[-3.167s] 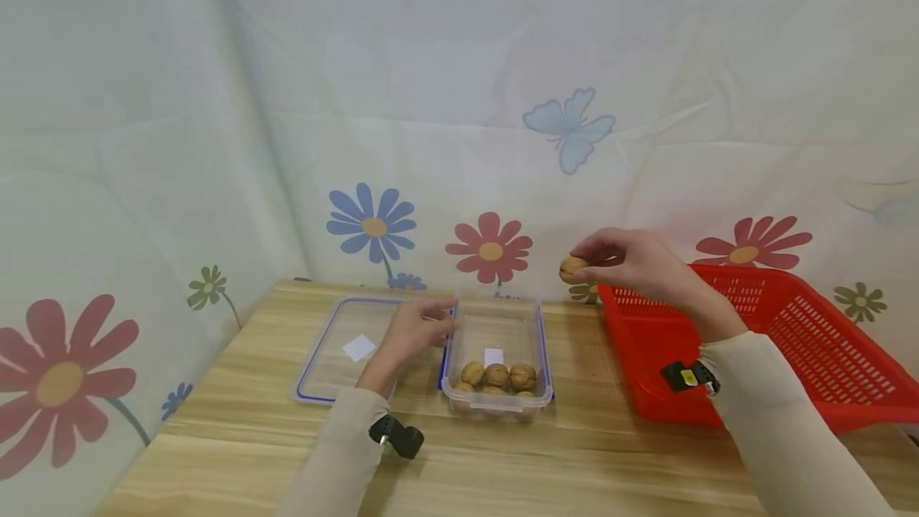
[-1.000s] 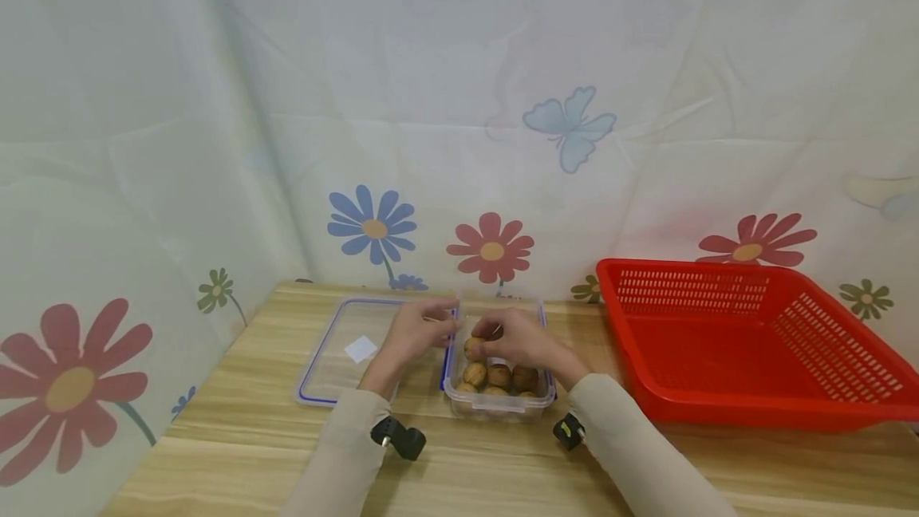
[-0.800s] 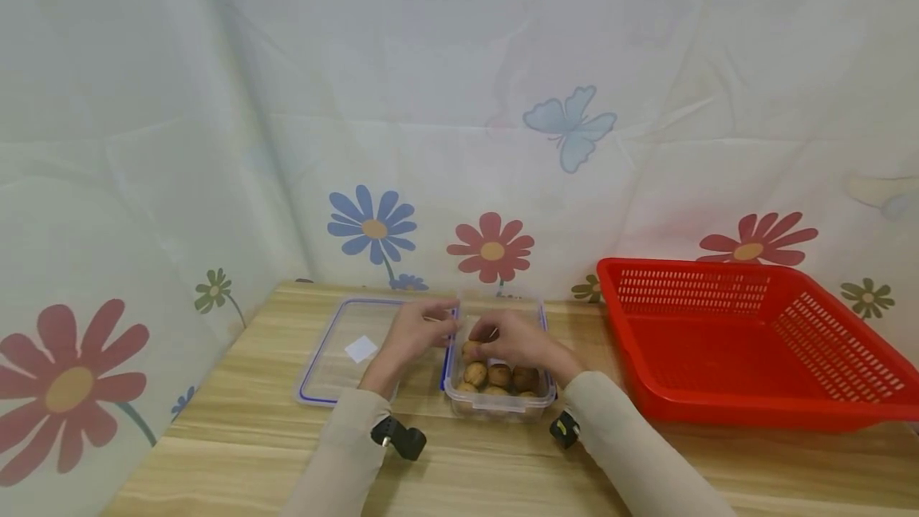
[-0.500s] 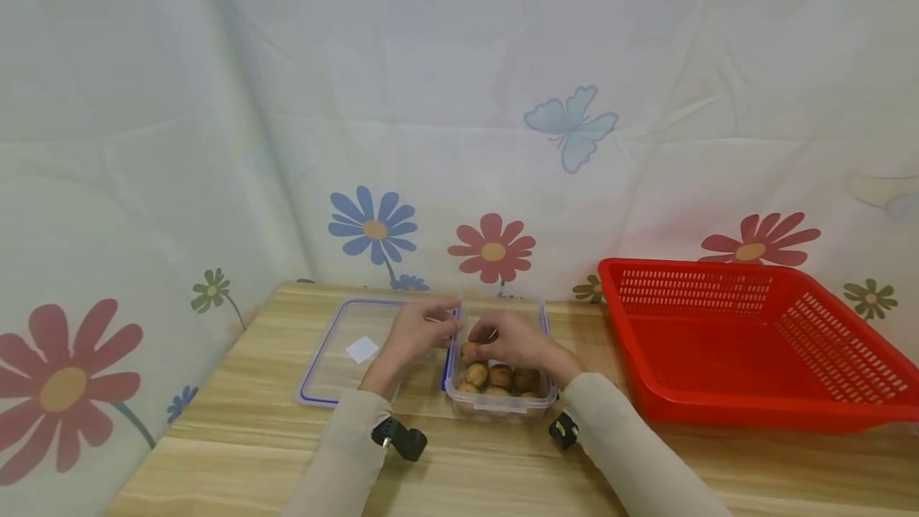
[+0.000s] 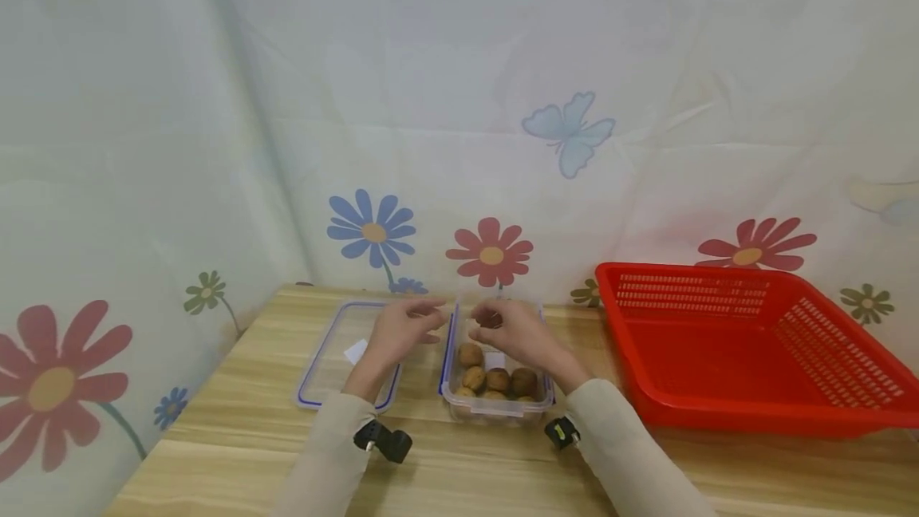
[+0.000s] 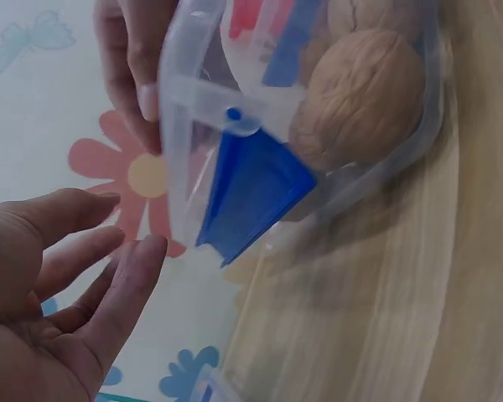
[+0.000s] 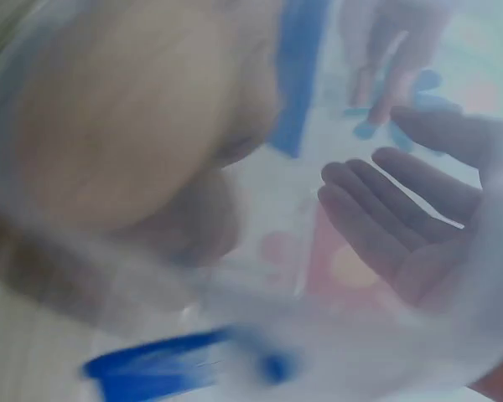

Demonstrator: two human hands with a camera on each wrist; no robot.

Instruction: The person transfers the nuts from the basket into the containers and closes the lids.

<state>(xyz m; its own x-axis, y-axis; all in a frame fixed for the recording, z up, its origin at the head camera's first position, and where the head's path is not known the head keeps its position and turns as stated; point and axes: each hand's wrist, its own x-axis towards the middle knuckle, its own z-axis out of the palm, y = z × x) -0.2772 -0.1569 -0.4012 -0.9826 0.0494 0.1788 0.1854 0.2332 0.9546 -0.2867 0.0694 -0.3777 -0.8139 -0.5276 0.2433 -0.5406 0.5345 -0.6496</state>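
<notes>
A clear plastic container (image 5: 502, 408) with blue latches holds several walnuts (image 5: 498, 379) at its near end. One walnut (image 5: 471, 354) lies behind them along the left wall, beside a white label. My right hand (image 5: 520, 333) hovers over the container with fingers relaxed and nothing between them; in the right wrist view its fingers (image 7: 386, 209) show through the clear wall. My left hand (image 5: 402, 333) is just left of the container, apart from its rim. In the left wrist view the left fingers (image 6: 121, 289) are loosely bent near a hanging blue latch (image 6: 256, 188), holding nothing.
A clear lid (image 5: 326, 373) with a blue seal and a white label lies left of the container, partly behind the left hand. At the right stands a red perforated basket (image 5: 711, 413). A flowered cloth (image 5: 431, 102) hangs behind the wooden table (image 5: 237, 453).
My right hand brought a walnut from near the basket into the container, let it go there and lifted off it. My left hand has drawn away leftward from the container's rim.
</notes>
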